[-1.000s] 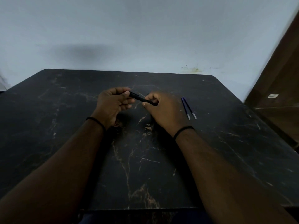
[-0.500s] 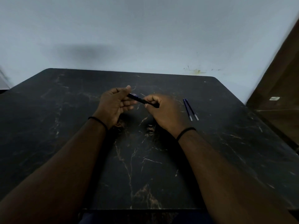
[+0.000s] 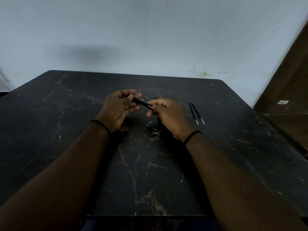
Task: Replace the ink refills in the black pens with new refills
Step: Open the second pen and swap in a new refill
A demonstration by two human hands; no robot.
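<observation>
On my feed the surface [image 3: 83, 130] is black with thin pale tan veins running through it like marble. The pen [image 3: 143, 103] I see between the hands is black, with a line of small white lettering along its barrel. Two refills [image 3: 196, 113] beside it are dark blue with pale, clear-looking ends. Each wrist carries a black band [image 3: 101, 125]. The wall [image 3: 150, 30] is pale grey-blue with a small yellowish stain, and the door [image 3: 290, 80] is brown.
</observation>
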